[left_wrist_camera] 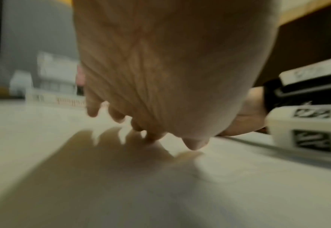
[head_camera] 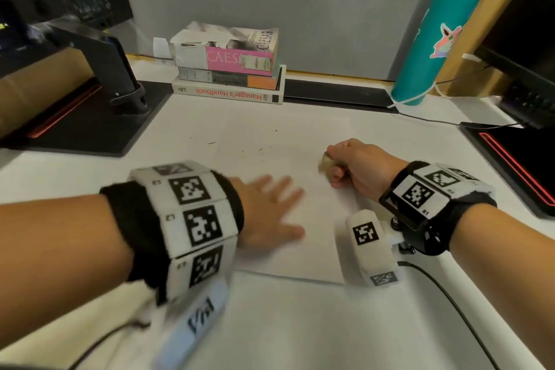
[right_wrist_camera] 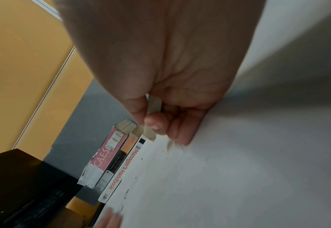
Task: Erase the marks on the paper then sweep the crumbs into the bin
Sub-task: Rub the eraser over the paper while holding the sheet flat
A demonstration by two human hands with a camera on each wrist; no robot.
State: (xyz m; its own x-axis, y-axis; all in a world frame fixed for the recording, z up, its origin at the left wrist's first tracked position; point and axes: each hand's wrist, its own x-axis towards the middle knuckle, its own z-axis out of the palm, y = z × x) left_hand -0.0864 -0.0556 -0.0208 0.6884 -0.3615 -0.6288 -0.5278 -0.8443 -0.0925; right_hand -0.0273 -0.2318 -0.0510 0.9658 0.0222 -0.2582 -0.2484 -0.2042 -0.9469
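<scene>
A left hand (head_camera: pixel 270 213) lies flat, fingers spread, on a white sheet of paper (head_camera: pixel 300 249) on the desk (head_camera: pixel 300 324). Just beyond, the right hand (head_camera: pixel 357 167) pinches a worn eraser (head_camera: pixel 326 166) against the sheet. Dark eraser crumbs (head_camera: pixel 261 150) dot the paper's far half, before a stack of books (head_camera: pixel 228 69).

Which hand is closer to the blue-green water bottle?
Right. The right hand, gripping the eraser, sits below-left of the bottle; the left hand lies much farther left.

white desk (head_camera: pixel 300 324) under hands | grey wall (head_camera: pixel 300 3) ahead | book stack (head_camera: pixel 228 69) ahead-left | teal bottle (head_camera: pixel 435 39) ahead-right
</scene>
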